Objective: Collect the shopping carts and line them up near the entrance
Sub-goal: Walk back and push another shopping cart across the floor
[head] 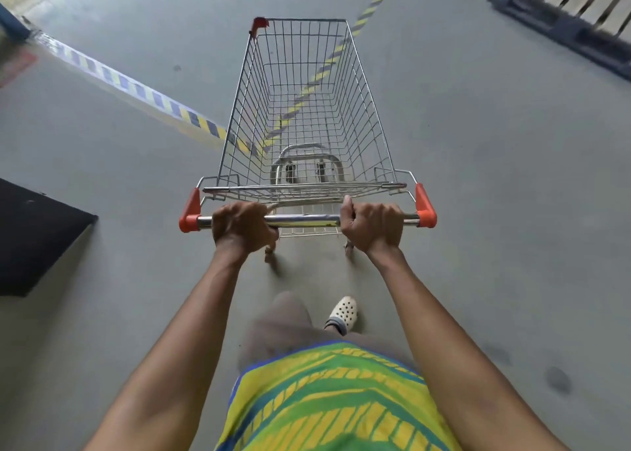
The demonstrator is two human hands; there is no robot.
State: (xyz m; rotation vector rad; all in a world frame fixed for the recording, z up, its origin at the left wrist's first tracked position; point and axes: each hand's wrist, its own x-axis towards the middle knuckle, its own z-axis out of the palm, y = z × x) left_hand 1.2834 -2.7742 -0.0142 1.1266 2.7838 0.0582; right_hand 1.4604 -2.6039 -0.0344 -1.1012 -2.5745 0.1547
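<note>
Both hands, left hand [243, 227] and right hand [372, 225], grip the shopping cart [307, 116] handle [307, 220]; drifting right, the cart may hit the wooden pallet [573, 13].

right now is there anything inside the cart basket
No, the shopping cart basket is bare wire, with only the floor showing through it.

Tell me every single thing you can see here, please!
shopping cart: one, silver wire with orange corners, middle, empty
striped floor tape: two lines, yellow and dark, crossing under the cart
pallet: one, wooden on dark base, top right
mat: one, black, left edge
floor: grey, all around
shoe: one, white, behind the cart
left hand: gripping the handle bar
right hand: gripping the same bar
</note>
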